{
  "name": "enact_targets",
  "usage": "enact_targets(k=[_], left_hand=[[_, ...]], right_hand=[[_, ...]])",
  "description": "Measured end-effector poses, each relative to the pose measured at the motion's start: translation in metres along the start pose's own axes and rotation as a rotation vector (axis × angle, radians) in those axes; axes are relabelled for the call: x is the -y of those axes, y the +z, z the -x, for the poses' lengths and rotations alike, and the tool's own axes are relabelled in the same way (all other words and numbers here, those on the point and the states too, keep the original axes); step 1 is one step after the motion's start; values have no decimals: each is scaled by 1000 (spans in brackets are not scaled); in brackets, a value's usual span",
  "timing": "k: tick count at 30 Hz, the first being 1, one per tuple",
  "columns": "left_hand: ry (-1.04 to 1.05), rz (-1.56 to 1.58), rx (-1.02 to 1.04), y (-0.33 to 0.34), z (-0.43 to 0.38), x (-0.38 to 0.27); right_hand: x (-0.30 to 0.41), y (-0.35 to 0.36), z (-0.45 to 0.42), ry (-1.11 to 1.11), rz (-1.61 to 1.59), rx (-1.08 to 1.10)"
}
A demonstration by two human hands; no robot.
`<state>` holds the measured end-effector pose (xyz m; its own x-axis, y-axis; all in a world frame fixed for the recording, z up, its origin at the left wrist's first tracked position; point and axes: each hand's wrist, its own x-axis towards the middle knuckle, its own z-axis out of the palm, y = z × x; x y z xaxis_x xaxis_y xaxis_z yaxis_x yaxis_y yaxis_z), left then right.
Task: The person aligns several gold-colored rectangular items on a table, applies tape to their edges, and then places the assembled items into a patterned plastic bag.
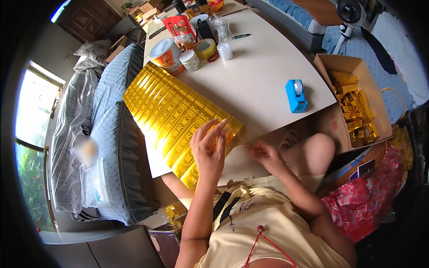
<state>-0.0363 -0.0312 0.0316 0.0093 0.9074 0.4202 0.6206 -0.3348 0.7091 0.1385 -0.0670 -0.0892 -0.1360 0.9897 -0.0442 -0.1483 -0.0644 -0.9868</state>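
A stack of shiny gold foil sheets [167, 114], embossed with repeated characters and figures, lies slantwise on the white table [268, 67], overhanging its near left edge. My left hand [209, 145] is over the right part of the sheets, thumb and fingertips drawn close together near their right end. Whether something thin is between those fingertips cannot be made out. Just off the sheets' right corner, my right hand [268, 157] has its fingers pinched. A faint clear strip [242, 140], seemingly tape, runs from that corner to them. The blue tape dispenser [296, 96] stands farther right.
A cardboard box [347, 63] of folded gold foil pieces [357, 112] stands at right. Along the table's far left are a paper tub [166, 53], a white jar [190, 61], a tape roll [205, 49] and stacked plastic cups [224, 47]. Red plastic bags [355, 204] lie lower right.
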Motion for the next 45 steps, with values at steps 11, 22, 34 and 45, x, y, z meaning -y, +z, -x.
enact_targets(k=[11, 22, 34, 45], left_hand=[[225, -344, 359, -20, -16, 12], [363, -625, 428, -23, -26, 19], [365, -579, 418, -22, -54, 13], [436, -143, 651, 8, -66, 20]], right_hand=[[1, -10, 7, 23, 28, -23], [-3, -6, -2, 41, 121, -59], [-12, -2, -4, 35, 155, -96], [-29, 0, -3, -5, 43, -100]])
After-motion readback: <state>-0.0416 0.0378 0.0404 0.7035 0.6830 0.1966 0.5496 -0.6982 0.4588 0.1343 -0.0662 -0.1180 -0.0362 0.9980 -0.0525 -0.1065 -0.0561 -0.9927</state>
